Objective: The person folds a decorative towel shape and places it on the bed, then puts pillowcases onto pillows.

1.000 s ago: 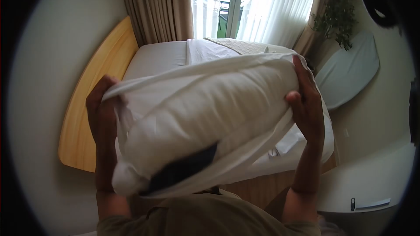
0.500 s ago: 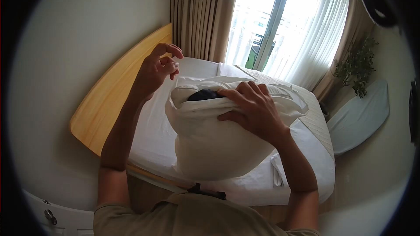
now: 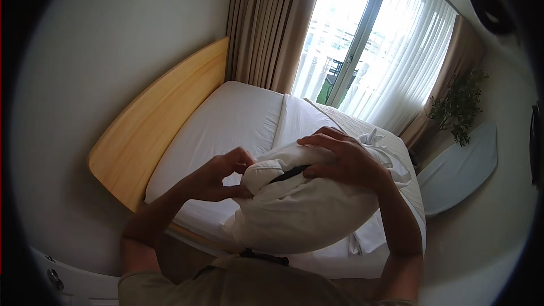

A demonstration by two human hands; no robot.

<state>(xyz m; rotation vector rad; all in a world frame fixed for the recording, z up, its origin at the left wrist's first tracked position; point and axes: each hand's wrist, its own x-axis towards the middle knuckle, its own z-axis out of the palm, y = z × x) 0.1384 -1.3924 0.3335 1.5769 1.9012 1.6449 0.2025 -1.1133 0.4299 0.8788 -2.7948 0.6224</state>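
Note:
A white pillow (image 3: pixel 263 174) shows its rounded end at the mouth of a loose white pillowcase (image 3: pixel 317 215), held up in front of my body. A dark gap or dark fabric lies along the mouth; I cannot tell which. My left hand (image 3: pixel 221 173) is closed at the left end, thumb below and fingers above, its fingertips partly hidden against the cloth. Lying over the upper edge, my right hand (image 3: pixel 345 158) grips the pillowcase, with its thumb by the dark gap. Bunched cloth hangs beyond its knuckles on the right.
Behind the pillow stands a bed (image 3: pixel 226 113) with white sheets and a wooden headboard (image 3: pixel 164 113) on the left. Folded white cloth (image 3: pixel 371 235) lies near the bed's front. Brown curtains (image 3: pixel 272 28), a glass door, a plant (image 3: pixel 459 105) and a covered ironing board (image 3: pixel 462 170) stand beyond.
My left hand has come down from the air and closed on the pillow's left end. The pillow has dropped lower and tilted, and the dark gap looks narrower. My right hand keeps its grip.

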